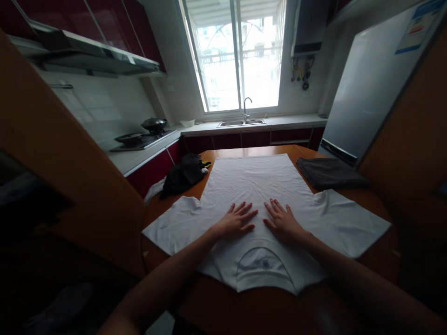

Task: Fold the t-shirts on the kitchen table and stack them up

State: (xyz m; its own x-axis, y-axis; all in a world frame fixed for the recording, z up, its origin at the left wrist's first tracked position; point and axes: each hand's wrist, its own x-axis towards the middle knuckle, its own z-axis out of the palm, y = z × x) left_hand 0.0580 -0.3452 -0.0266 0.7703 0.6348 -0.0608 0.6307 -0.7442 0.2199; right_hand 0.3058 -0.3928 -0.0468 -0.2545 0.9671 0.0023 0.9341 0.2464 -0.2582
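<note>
A white T-shirt (254, 179) lies spread flat on the wooden table (240, 307), its neckline toward me and its hem at the far side. Both sleeves stretch out to the sides, and light wrinkles cross the body. My left hand (235, 221) rests flat on the upper chest of the shirt, left of the middle, fingers spread. On the other side of the middle, my right hand (282, 221) also lies flat with its fingers apart. Neither hand grips the cloth. Inside the collar a small label shows.
Dark folded cloth (328, 172) lies at the table's right. A black bundle of clothing (185, 174) sits at the left edge. Beyond are a counter with a sink (240, 123), a stove (143, 139) with pans, and a fridge (370, 83) at right.
</note>
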